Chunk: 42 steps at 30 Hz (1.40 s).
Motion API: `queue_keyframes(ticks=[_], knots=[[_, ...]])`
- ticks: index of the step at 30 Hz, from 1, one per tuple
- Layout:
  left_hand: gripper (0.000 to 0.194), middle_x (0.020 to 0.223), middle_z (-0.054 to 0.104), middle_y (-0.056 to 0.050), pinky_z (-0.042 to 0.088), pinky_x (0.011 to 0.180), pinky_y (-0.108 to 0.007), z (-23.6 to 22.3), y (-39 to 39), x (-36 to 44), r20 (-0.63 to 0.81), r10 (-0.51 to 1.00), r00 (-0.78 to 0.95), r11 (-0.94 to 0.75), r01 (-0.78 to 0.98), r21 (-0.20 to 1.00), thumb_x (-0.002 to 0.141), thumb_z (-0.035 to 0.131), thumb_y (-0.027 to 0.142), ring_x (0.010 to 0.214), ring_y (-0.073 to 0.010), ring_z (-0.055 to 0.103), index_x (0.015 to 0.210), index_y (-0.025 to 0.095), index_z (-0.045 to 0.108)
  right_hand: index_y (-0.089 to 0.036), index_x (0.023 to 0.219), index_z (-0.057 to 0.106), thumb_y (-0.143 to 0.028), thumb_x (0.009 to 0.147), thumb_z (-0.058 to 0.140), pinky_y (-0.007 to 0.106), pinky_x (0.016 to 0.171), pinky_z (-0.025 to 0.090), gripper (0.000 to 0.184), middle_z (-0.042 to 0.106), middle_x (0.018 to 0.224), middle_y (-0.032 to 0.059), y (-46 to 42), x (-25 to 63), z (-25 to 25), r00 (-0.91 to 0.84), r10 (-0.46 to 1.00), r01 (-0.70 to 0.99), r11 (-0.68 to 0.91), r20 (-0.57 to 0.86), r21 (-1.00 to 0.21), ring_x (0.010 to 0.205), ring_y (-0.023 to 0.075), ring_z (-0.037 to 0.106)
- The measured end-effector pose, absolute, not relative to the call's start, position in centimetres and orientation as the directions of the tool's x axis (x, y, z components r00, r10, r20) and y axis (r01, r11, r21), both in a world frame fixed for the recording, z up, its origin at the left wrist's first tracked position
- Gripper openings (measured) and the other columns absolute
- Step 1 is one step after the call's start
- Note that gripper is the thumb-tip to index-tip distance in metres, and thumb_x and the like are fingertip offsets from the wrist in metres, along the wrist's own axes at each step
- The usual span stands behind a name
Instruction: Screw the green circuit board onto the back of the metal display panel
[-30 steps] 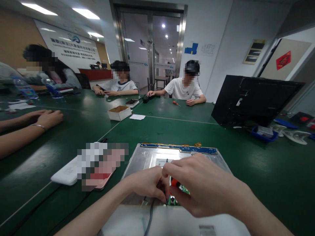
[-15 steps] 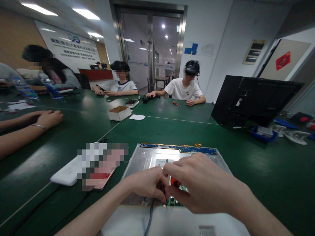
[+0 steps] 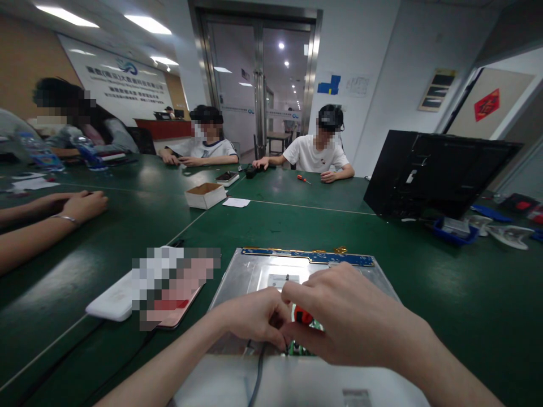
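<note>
A metal display panel (image 3: 229, 288) lies in front of me, with a blue circuit strip (image 3: 275, 254) along its far edge. My right hand (image 3: 348, 316) is closed around a screwdriver with a red-orange and black handle (image 3: 302, 315), mostly hidden by the fingers. Beneath it, a green circuit board (image 3: 299, 347) shows in part at the panel's near side. My left hand (image 3: 265, 316) rests over the panel, fingers pinched together beside the right fingertips; what they grip, if anything, is hidden. A grey cable (image 3: 258, 376) runs from under the left hand toward me.
Left of the panel lie a white slab-like device (image 3: 112, 297) and a pink phone (image 3: 182, 305). Farther off are an open box (image 3: 206, 196), a paper (image 3: 236, 202) and another screwdriver (image 3: 304, 179). A black monitor (image 3: 436, 175) stands right. A co-worker's hands (image 3: 85, 206) rest at left.
My right fingers and thumb have shifted slightly around the screwdriver handle, and a little more of its red-orange part shows. My left hand stays in place.
</note>
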<state>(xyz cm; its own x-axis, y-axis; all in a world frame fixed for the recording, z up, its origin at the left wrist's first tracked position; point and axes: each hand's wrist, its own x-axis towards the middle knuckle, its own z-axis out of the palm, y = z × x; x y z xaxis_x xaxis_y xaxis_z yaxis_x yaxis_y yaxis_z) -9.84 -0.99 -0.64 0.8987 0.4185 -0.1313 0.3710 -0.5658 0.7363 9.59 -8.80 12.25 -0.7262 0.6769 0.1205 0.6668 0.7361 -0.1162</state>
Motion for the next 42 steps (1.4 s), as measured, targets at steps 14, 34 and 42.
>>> queue_keyframes(ticks=[14, 34, 42], knots=[[0.01, 0.063, 0.061, 0.003, 0.038, 0.053, -0.02, -0.4, -1.43, -9.74, -0.161, 0.471, 0.868, -0.446, 0.391, 0.805, 0.065, 0.069, 0.017, 0.058, -0.0121, 0.052, 0.075, 0.015, 0.069, -0.021, 0.078, 0.058, -0.044, 0.088, 0.059, 0.026, 0.048, 0.013, 0.026, 0.054, 0.057, -0.0036, -8.75, 9.71, 11.84, -0.721, 0.669, 0.668, 0.741, 0.181, -0.075, 0.049, 0.0105, 0.03], [0.003, 0.06, 0.059, 0.003, 0.037, 0.051, -0.019, -0.39, -1.43, -9.68, -0.117, 0.431, 0.895, -0.477, 0.336, 0.812, 0.067, 0.067, 0.012, 0.055, -0.011, 0.049, 0.066, 0.014, 0.066, -0.022, 0.087, 0.061, -0.039, 0.092, 0.054, 0.027, 0.05, 0.018, 0.02, 0.065, 0.066, -0.002, -8.84, 9.35, 11.8, -0.736, 0.666, 0.658, 0.746, 0.122, -0.102, 0.054, 0.0116, 0.046], [0.01, 0.073, 0.067, 0.004, 0.043, 0.06, -0.02, -0.33, -1.85, -9.71, -0.146, 0.479, 0.866, -0.404, 0.365, 0.839, 0.069, 0.068, 0.011, 0.066, -0.0129, 0.058, 0.076, 0.018, 0.07, -0.021, 0.09, 0.055, -0.025, 0.082, 0.057, 0.026, 0.051, 0.021, 0.009, 0.065, 0.078, -0.0013, -9.07, 9.49, 12.21, -0.756, 0.647, 0.624, 0.758, 0.102, -0.187, 0.06, 0.0114, 0.048]])
